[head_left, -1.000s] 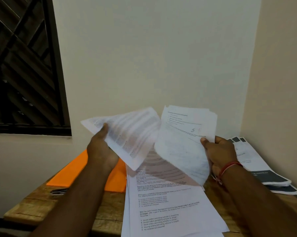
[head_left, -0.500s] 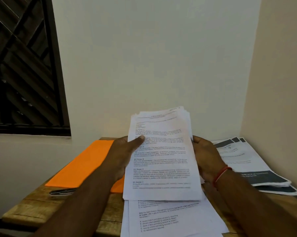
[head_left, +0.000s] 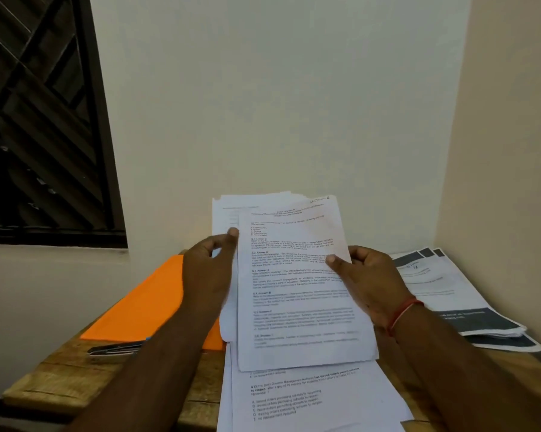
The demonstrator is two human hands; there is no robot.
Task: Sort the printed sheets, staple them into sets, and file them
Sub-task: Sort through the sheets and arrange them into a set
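Window grille (head_left: 44,120), dark and slatted, fills the far left of my feed. Below it the wooden table (head_left: 60,385) carries an orange folder (head_left: 144,304) lying flat, with a slim silvery tool (head_left: 113,349) just in front of it; I cannot tell for sure what that tool is. Next comes the left hand (head_left: 207,269), thumb and fingers pinching the left edge of the held sheets (head_left: 297,291). These are white pages of small black type in short numbered blocks, raised above the table and tilted back toward the wall, the front page slipped a little right of those behind it. Under them a loose pile of printed sheets (head_left: 309,400) lies on the table, reaching its near edge. The right hand (head_left: 366,282) grips the held sheets' right edge, thumb on the front, a red thread (head_left: 403,313) at the wrist. At far right, booklets with dark bands (head_left: 450,291) lie stacked in the corner.
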